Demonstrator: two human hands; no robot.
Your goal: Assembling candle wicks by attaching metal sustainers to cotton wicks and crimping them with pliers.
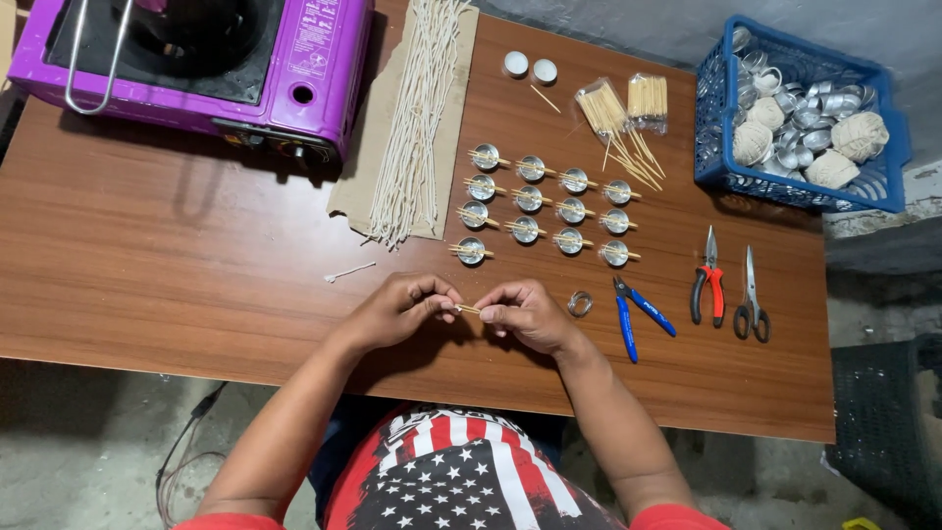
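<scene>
15 cups (pixel 549 211), 3 cutting tools (pixel 708 285), 2 lids (pixel 530 67).

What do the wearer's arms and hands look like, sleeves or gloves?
No gloves: left hand and right hand are bare, with no rings or watch visible. Forearms are uncovered. Short red sleeves show at the shoulders, on a shirt with stars and red-white stripes.

Both forearms reach forward and angle inward, so the hands meet over the near part of the wooden table (pixel 147 265). The left hand (pixel 397 309) and right hand (pixel 525 314) curl knuckles-up, thumbs and forefingers pinched, fingertips pointing at each other, nearly touching.
</scene>
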